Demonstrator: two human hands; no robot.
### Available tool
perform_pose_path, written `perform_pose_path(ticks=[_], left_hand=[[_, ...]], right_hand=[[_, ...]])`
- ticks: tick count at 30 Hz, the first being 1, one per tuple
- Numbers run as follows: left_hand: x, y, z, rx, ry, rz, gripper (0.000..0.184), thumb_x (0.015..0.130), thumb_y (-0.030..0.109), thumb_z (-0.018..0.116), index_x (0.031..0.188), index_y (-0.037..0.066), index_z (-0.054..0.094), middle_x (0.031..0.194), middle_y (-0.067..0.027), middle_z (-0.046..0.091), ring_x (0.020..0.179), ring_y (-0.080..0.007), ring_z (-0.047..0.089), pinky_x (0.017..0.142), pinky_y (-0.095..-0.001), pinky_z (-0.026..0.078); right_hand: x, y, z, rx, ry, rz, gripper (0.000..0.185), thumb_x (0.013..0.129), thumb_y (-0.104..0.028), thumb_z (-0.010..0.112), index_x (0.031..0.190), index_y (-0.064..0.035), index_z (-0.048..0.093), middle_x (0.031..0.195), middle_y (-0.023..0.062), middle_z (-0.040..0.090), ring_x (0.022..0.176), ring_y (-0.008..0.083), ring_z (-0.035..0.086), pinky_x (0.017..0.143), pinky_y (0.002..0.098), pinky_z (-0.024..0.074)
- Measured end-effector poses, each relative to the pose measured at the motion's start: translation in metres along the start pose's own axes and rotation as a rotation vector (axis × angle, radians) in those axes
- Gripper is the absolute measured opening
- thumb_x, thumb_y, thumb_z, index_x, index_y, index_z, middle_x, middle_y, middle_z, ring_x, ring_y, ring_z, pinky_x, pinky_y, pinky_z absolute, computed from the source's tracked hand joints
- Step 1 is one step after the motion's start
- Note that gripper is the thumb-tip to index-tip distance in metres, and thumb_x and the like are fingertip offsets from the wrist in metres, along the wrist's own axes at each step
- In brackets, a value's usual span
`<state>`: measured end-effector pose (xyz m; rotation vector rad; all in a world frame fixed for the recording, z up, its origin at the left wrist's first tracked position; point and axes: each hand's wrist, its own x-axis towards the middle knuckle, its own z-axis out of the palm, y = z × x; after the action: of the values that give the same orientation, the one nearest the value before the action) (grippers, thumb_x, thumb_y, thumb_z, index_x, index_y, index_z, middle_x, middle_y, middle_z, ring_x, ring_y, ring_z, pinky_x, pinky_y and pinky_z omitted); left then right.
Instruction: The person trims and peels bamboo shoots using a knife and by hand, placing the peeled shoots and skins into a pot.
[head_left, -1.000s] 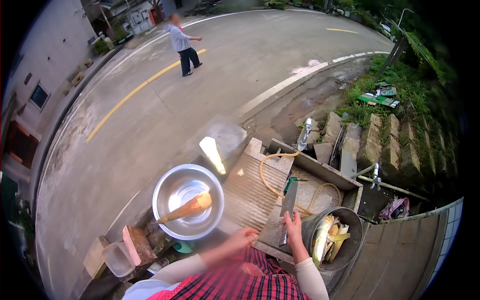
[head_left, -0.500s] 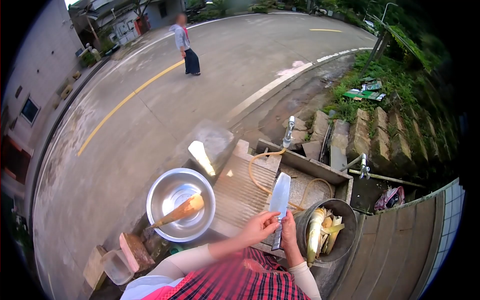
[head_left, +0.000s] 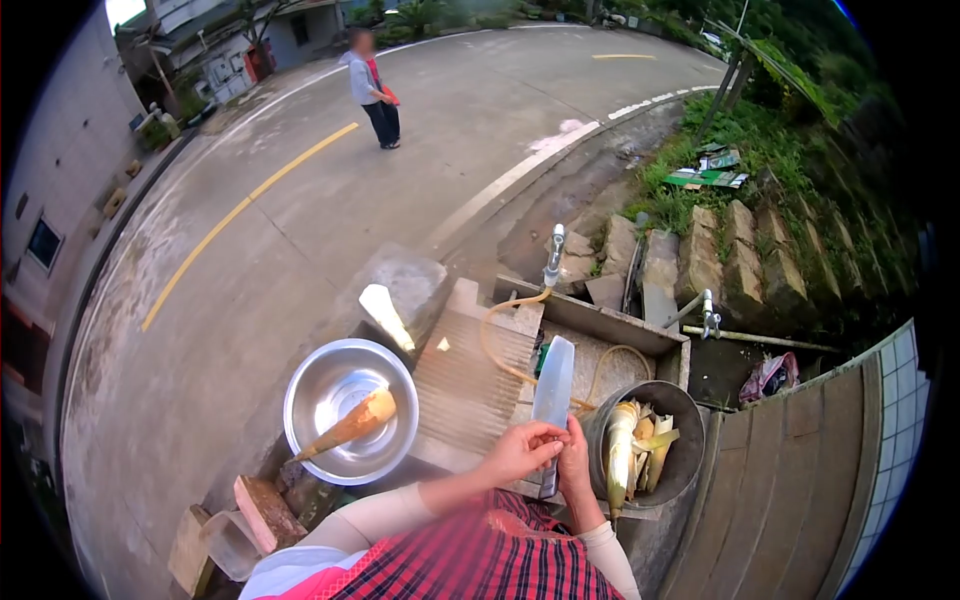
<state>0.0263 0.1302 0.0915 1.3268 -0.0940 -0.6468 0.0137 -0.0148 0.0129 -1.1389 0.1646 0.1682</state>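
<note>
A cleaver-like knife point(head_left: 554, 382) with a broad pale blade points up and away from me. My right hand point(head_left: 576, 462) is closed around its dark handle. At the base of the blade, the fingers of my left hand point(head_left: 523, 452) are bent and pinched together against the knife; whether anything small is between them is hidden. Right of my hands, a dark bucket point(head_left: 697, 425) holds a bamboo shoot point(head_left: 621, 445) and pale husk pieces point(head_left: 659, 452). To the left, a brown, tapered bamboo shoot point(head_left: 345, 425) lies in a steel basin point(head_left: 293, 405).
A ribbed stone washboard point(head_left: 470, 370) and a sink point(head_left: 620, 335) with an orange hose point(head_left: 487, 330) lie ahead. A pale husk point(head_left: 385, 312) rests on the ledge. Bricks point(head_left: 268, 510) and a clear plastic tub point(head_left: 230, 545) stand lower left. A person point(head_left: 375, 95) stands on the road.
My view has shifted slightly, so the scene sits a little further left. My left fingers have drawn closer together at the blade's base. The person on the road has turned, arm now bent.
</note>
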Motion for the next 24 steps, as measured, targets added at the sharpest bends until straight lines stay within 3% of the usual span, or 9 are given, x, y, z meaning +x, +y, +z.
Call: perform_pose_path(ticks=[3, 4, 6, 8, 11, 15, 24], left_hand=[[-0.003, 0.01, 0.001, -0.148, -0.036, 0.03, 0.021, 0.09, 0.014, 0.057, 0.107, 0.003, 0.062, 0.081, -0.0007, 0.062, 0.063, -0.0049, 0.054, 0.056, -0.0205, 0.045], [-0.003, 0.012, -0.001, -0.197, -0.078, 0.0, 0.023, 0.09, 0.017, 0.057, 0.109, 0.003, 0.061, 0.081, -0.0008, 0.061, 0.063, -0.0059, 0.055, 0.056, -0.0212, 0.045], [-0.001, 0.008, -0.001, -0.188, -0.06, -0.042, 0.022, 0.089, 0.016, 0.058, 0.105, 0.002, 0.063, 0.08, -0.0009, 0.061, 0.063, -0.0073, 0.056, 0.057, -0.0216, 0.046], [0.0, 0.013, 0.005, -0.207, -0.013, -0.074, 0.019, 0.089, 0.012, 0.058, 0.103, 0.0, 0.062, 0.076, -0.004, 0.061, 0.056, -0.01, 0.057, 0.052, -0.0222, 0.049], [0.002, 0.008, 0.007, -0.226, -0.048, -0.087, 0.019, 0.086, 0.014, 0.061, 0.1, 0.002, 0.064, 0.073, 0.0, 0.059, 0.059, -0.0067, 0.054, 0.051, -0.0202, 0.044], [0.002, 0.01, 0.01, -0.168, -0.052, -0.107, 0.019, 0.085, 0.014, 0.063, 0.1, 0.002, 0.064, 0.07, 0.0005, 0.059, 0.056, -0.0062, 0.052, 0.05, -0.0195, 0.042], [0.005, 0.015, 0.011, -0.143, -0.105, -0.115, 0.016, 0.084, 0.015, 0.065, 0.094, 0.002, 0.063, 0.068, -0.0001, 0.059, 0.054, -0.0063, 0.052, 0.048, -0.0195, 0.041]], right_hand=[[-0.005, -0.002, 0.004, 0.013, 0.05, 0.046, 0.07, 0.078, -0.05, 0.067, 0.124, -0.0046, 0.04, 0.078, 0.0029, 0.057, 0.053, 0.0092, 0.052, 0.045, 0.0205, 0.043], [-0.006, -0.006, 0.008, 0.035, 0.103, 0.084, 0.071, 0.077, -0.051, 0.067, 0.124, -0.0045, 0.041, 0.077, 0.0026, 0.056, 0.051, 0.0094, 0.052, 0.045, 0.0209, 0.0434], [-0.006, 0.0, -0.007, 0.077, -0.129, 0.142, 0.064, 0.092, -0.037, 0.052, 0.135, 0.0027, 0.026, 0.08, 0.0061, 0.058, 0.065, 0.0148, 0.058, 0.056, 0.0271, 0.0483], [-0.012, 0.0, -0.002, 0.238, -0.175, 0.186, 0.071, 0.083, -0.046, 0.058, 0.128, 0.001, 0.03, 0.071, 0.005, 0.056, 0.058, 0.0144, 0.057, 0.05, 0.0263, 0.0467], [-0.014, -0.005, 0.009, 0.357, -0.193, 0.203, 0.081, 0.069, -0.061, 0.066, 0.117, -0.0016, 0.037, 0.058, 0.0034, 0.052, 0.047, 0.0138, 0.054, 0.041, 0.0251, 0.0443], [-0.016, -0.003, 0.008, 0.409, -0.211, 0.223, 0.08, 0.066, -0.063, 0.066, 0.113, -0.0028, 0.042, 0.059, 0.0031, 0.053, 0.046, 0.0134, 0.055, 0.041, 0.0241, 0.0457], [-0.018, -0.013, 0.01, 0.374, -0.16, 0.271, 0.082, 0.067, -0.059, 0.07, 0.116, -0.0011, 0.039, 0.067, 0.0067, 0.057, 0.048, 0.0136, 0.057, 0.045, 0.0252, 0.0502]])
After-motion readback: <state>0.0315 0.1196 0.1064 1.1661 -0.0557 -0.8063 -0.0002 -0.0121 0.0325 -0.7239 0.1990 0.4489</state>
